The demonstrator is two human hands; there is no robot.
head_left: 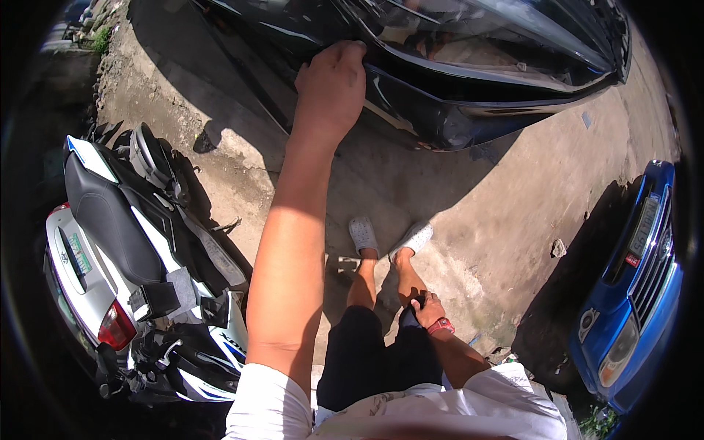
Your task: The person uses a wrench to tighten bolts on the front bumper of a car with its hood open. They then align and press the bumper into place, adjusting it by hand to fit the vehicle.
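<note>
My left arm reaches far forward, and my left hand (331,79) is closed at the edge of a glossy black car panel (469,123). Its fingers bend over the edge and the fingertips are partly hidden. Beyond the hand, a car window (469,48) in a dark frame mirrors the surroundings. My right hand (427,311), with a red band at the wrist, is low beside my right knee. Its fingers are curled by the hem of my black shorts (359,356); something dark lies against them, too unclear to name.
To the left a white and black motorcycle (121,213) stands close to a white car (92,293). The front of a blue car (634,293) is at the right. Under my white clogs (363,236) is sunlit concrete (477,242), with a small stone (559,248) on it.
</note>
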